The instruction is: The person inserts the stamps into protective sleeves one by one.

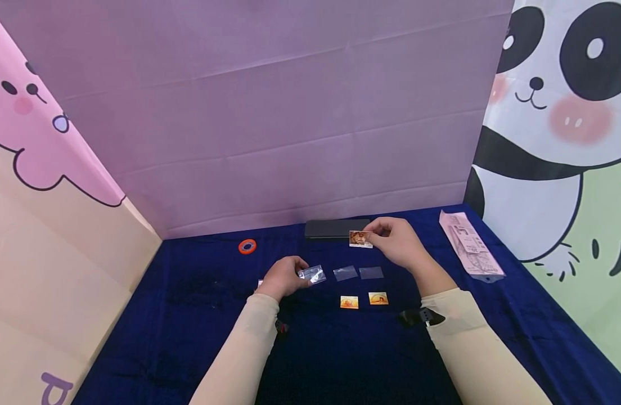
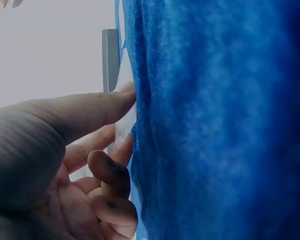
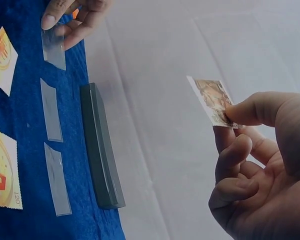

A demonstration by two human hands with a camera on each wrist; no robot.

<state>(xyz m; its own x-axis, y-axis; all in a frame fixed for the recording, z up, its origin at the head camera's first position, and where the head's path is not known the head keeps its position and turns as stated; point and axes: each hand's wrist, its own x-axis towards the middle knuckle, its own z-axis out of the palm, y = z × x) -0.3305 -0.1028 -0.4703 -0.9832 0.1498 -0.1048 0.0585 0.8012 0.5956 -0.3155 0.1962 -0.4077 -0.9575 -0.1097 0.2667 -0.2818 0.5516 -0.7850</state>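
My right hand (image 1: 399,243) is raised above the cloth and pinches a brown-and-gold postage stamp (image 3: 212,100) with perforated edges between thumb and fingers. Low over the table, my left hand (image 1: 282,277) pinches a small clear plastic sleeve (image 1: 313,274) by its left end. Two more clear sleeves, one (image 1: 345,273) beside the other (image 1: 371,273), lie flat to its right. Nearer to me are two yellow-orange stamps, a left one (image 1: 349,302) and a right one (image 1: 378,298). A pale scrap (image 1: 260,283) shows partly behind my left hand.
A dark flat case (image 1: 327,229) lies against the back wall, behind the sleeves. An orange tape roll (image 1: 242,247) sits at the back left. Toward the right edge of the blue cloth (image 1: 189,332) lies a pink printed packet (image 1: 464,239). Walls stand at the back and both sides.
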